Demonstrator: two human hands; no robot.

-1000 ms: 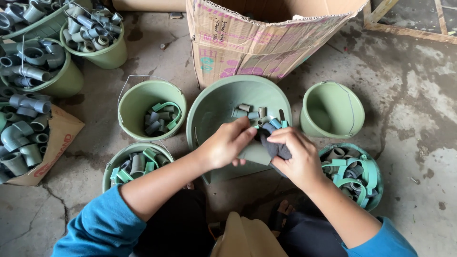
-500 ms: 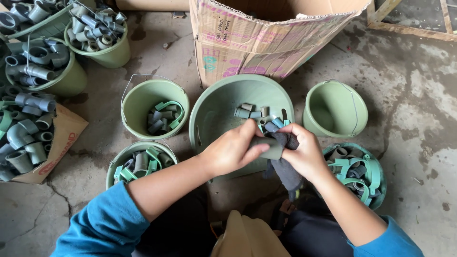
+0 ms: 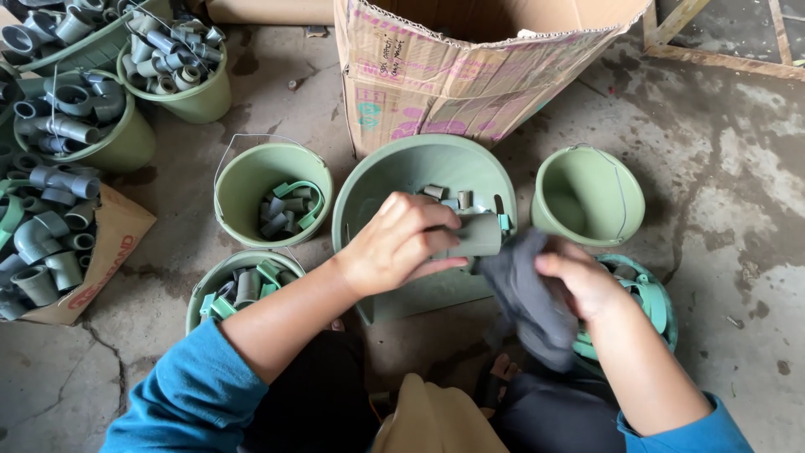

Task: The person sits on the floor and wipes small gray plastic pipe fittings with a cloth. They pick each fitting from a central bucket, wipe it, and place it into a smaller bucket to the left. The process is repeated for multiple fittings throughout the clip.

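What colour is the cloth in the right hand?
Dark grey. The cloth, held by the right hand, shows best in the head view.

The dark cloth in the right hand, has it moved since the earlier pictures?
Yes. The dark cloth has come down and toward the person, off the big green basin, while the left hand holds the grey pipe piece.

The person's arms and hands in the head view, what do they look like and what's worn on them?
Both hands are bare: no gloves, rings or watch visible on the left hand or the right hand. Both forearms are uncovered. Bright blue fabric sleeves are pushed up near the elbows, the left sleeve and the right sleeve.
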